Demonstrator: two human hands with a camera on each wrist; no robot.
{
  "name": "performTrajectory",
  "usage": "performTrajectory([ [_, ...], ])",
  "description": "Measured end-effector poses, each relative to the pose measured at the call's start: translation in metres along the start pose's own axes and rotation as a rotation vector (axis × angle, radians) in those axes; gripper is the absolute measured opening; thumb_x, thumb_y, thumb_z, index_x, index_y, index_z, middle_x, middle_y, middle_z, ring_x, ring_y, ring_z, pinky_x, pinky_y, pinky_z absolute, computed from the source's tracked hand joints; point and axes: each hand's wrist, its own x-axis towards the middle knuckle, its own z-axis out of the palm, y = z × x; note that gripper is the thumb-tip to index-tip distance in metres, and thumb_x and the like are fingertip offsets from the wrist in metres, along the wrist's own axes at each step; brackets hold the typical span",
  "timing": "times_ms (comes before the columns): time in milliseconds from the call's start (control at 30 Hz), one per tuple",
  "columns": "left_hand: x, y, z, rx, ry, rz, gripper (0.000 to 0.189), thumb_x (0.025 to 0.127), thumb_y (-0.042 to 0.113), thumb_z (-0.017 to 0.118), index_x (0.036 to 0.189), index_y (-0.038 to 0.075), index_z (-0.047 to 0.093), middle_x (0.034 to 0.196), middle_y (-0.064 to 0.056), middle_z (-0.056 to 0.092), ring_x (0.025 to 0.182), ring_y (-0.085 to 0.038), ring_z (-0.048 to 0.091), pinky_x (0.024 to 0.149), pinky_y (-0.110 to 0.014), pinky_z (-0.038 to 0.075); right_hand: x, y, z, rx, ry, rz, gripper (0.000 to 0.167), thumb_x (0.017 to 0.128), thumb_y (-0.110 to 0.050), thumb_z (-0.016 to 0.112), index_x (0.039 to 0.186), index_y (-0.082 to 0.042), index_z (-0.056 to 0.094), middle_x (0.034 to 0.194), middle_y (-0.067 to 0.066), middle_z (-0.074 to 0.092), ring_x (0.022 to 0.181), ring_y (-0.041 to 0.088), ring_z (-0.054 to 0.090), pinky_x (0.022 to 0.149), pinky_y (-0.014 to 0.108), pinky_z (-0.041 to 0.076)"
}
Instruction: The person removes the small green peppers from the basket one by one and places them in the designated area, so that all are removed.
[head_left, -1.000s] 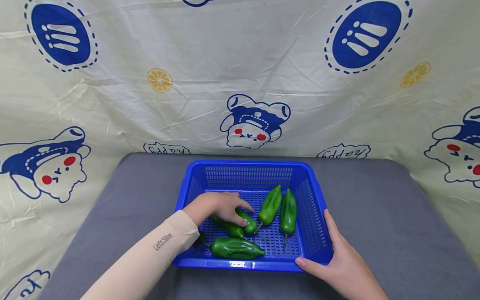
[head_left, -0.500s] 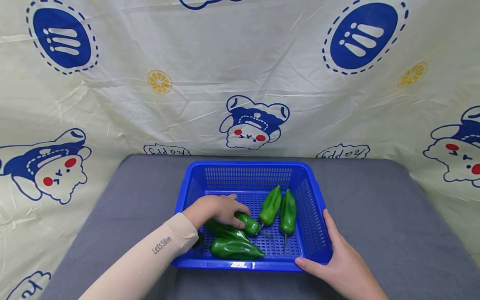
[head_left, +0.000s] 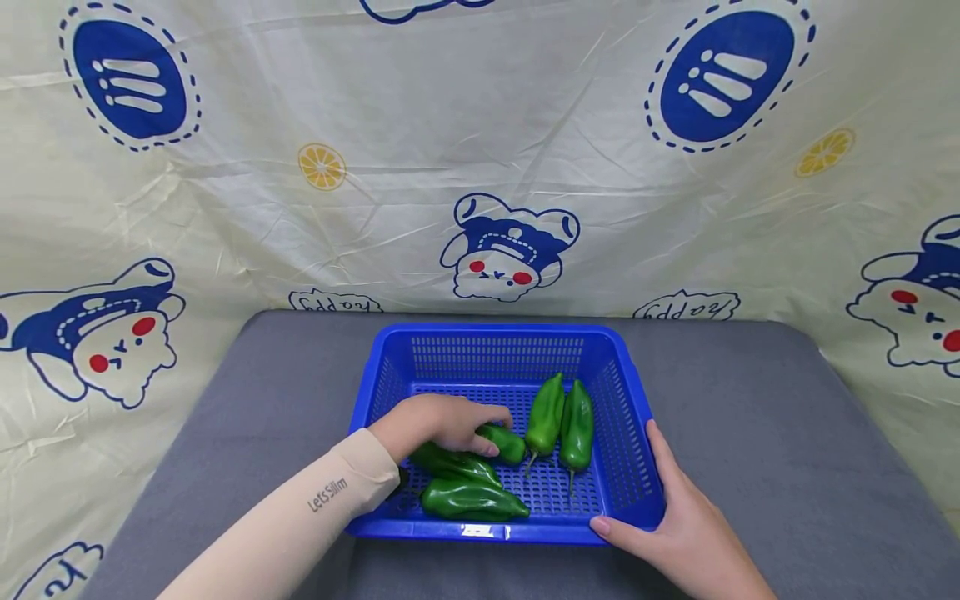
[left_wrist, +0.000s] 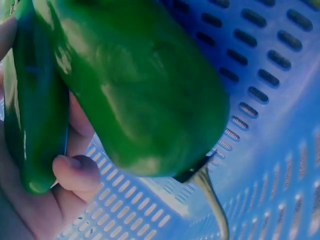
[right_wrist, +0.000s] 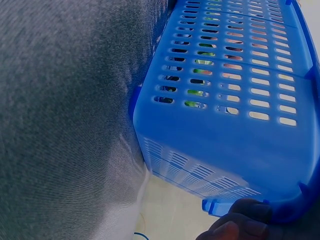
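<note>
My left hand [head_left: 450, 421] reaches into a blue perforated plastic basket [head_left: 495, 329], its fingers and thumb around a green pepper [head_left: 508, 447]. In the left wrist view, the held pepper [left_wrist: 42, 130] lies against the curled fingers, beside a large, near pepper [left_wrist: 140, 90] with its stem. To the right, a lighter green pepper [head_left: 546, 417] and a darker one [head_left: 577, 429] lie side by side. Two more peppers, a middle one [head_left: 457, 467] and a front one [head_left: 474, 500], touch below my left hand. My right hand [head_left: 686, 508] grips the basket's front right corner.
A grey cloth-covered table [head_left: 750, 400] carries the basket. Behind it hangs a pale printed curtain [head_left: 405, 233]. A dark object, partly hidden by my left sleeve [head_left: 300, 508], shows in the basket's front left corner.
My left hand and the pepper it holds have shifted slightly right. The lighter pepper has moved right, up against the darker one. The middle pepper now lies against the front one. My right hand stays put.
</note>
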Motion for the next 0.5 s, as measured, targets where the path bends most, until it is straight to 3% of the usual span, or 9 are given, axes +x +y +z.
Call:
performTrajectory([
  [100, -0.0009, 0.0, -0.0001, -0.019, -0.027, 0.018, 0.044, 0.103, 0.038, 0.05, 0.145, 0.04, 0.042, 0.142, -0.001, 0.056, 0.132, -0.024, 0.052, 0.111, -0.046, 0.04, 0.0001, 0.0004, 0.0, -0.004, 0.003, -0.004, 0.131, 0.076, -0.066, 0.074, 0.156, -0.025, -0.021, 0.164, 0.025, 0.01, 0.142, 0.055, 0.026, 0.1, 0.072, 0.036],
  [200, -0.0018, 0.0003, -0.0002, -0.032, -0.055, 0.039, 0.047, 0.105, 0.033, 0.045, 0.149, 0.046, 0.036, 0.155, 0.0, 0.044, 0.142, -0.026, 0.042, 0.117, -0.049, 0.033, 0.0005, 0.0004, -0.0001, -0.006, -0.002, 0.002, 0.131, 0.076, -0.066, 0.074, 0.156, -0.025, -0.021, 0.165, 0.024, 0.009, 0.143, 0.055, 0.025, 0.1, 0.073, 0.035],
  [333, -0.0015, 0.0006, -0.0003, -0.044, -0.065, 0.068, 0.048, 0.107, 0.025, 0.041, 0.148, 0.05, 0.038, 0.157, 0.005, 0.04, 0.134, -0.017, 0.047, 0.116, -0.045, 0.035, 0.001, -0.0002, -0.0005, -0.006, -0.016, 0.019, 0.132, 0.075, -0.067, 0.074, 0.156, -0.024, -0.022, 0.164, 0.025, 0.008, 0.143, 0.055, 0.024, 0.101, 0.073, 0.034],
  [500, -0.0009, 0.0003, -0.0008, -0.036, -0.047, 0.085, 0.047, 0.107, 0.017, 0.041, 0.144, 0.045, 0.047, 0.151, 0.007, 0.047, 0.112, -0.013, 0.051, 0.103, -0.036, 0.043, 0.0018, -0.0009, -0.0007, -0.006, -0.02, 0.028, 0.133, 0.075, -0.068, 0.074, 0.156, -0.023, -0.022, 0.164, 0.026, 0.008, 0.143, 0.055, 0.024, 0.101, 0.073, 0.034],
])
